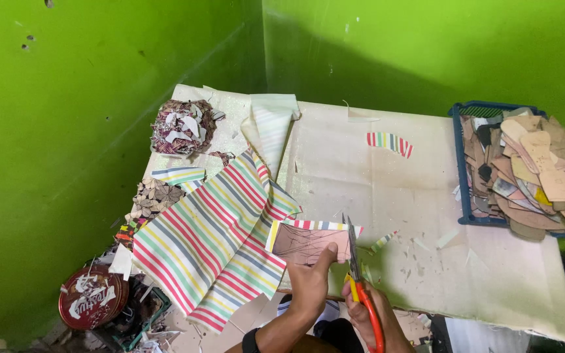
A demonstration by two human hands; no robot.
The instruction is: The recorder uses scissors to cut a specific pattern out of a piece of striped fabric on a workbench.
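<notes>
one scissors (354, 261), two hands (bare) — one basket (460, 163)

Blue basket (460, 171) of cardboard templates (536, 171), round red tin (93, 297), green wall (67, 131).
</notes>
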